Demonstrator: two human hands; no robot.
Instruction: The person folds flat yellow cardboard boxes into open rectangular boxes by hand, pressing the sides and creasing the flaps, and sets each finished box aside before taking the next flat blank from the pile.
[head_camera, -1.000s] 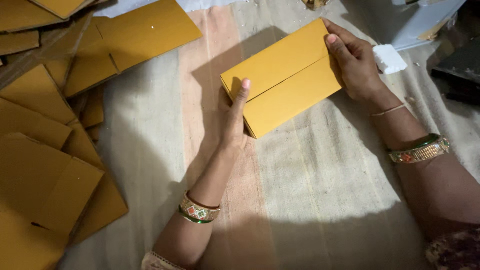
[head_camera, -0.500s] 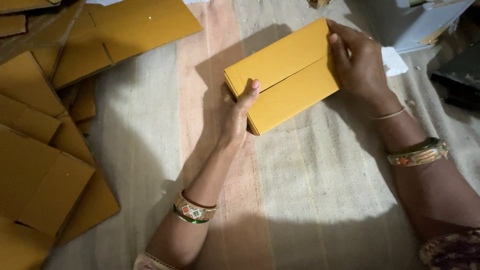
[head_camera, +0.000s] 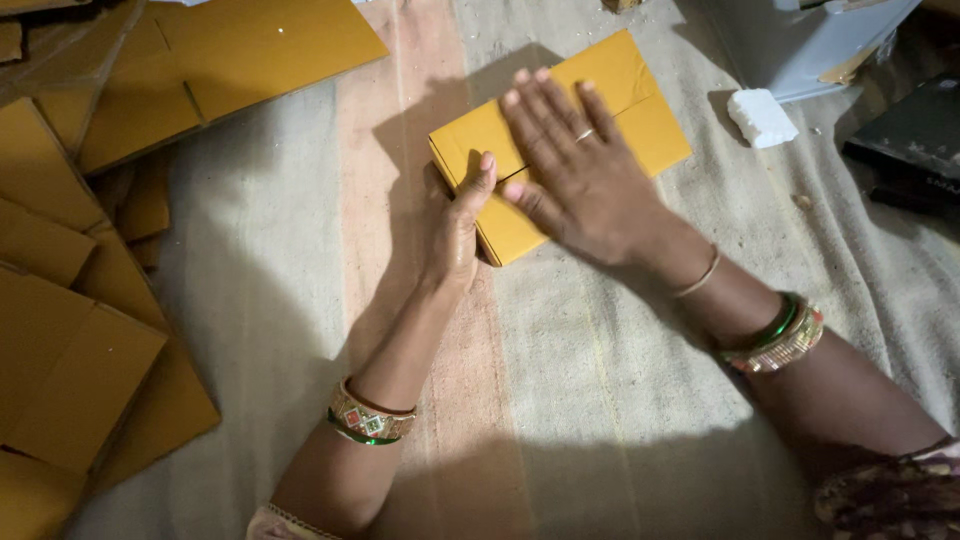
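A folded yellow cardboard box (head_camera: 640, 110) lies flat on a pale striped cloth (head_camera: 620, 420). My left hand (head_camera: 455, 230) grips its near left edge, thumb on top. My right hand (head_camera: 575, 170) lies flat across the box's top, fingers spread and pointing to the far left, a ring on one finger. Both wrists wear bangles.
Several flat yellow cardboard blanks (head_camera: 90, 300) are piled along the left side, with one larger sheet (head_camera: 250, 50) at the top left. A grey box (head_camera: 800, 40), a white foam scrap (head_camera: 760, 115) and a dark object (head_camera: 915, 140) sit at the top right.
My right hand has left the box's far right edge and moved onto its top, palm down. The box now lies flatter on the cloth. My left hand stays at the left edge.
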